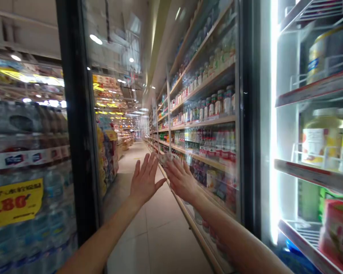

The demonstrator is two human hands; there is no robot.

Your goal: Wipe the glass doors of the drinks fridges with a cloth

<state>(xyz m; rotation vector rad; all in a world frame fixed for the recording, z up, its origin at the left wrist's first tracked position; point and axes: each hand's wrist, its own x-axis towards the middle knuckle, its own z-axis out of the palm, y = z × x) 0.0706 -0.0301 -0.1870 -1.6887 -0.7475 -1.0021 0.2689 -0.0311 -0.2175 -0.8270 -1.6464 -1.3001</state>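
In front of me stands an open glass cooler door [126, 45] in a dark frame. My left hand [143, 180] is raised toward the pane with its fingers spread and nothing in it. Beside it, my right hand [183, 179] lies flat, its fingers pressed over a pale, crumpled cloth [168, 157] at the glass. The cloth is blurred and partly hidden by the fingers. Whether the left palm touches the glass, I cannot tell.
At right, the lit cooler holds a wire shelf [311, 171] with a yellow bottle [319, 137] and a red pack [338, 228]. Stacked water bottles [53, 182] with a yellow price sign [14, 203] stand at left. Beyond the pane are an aisle floor [131, 239] and drink shelves [205, 121].
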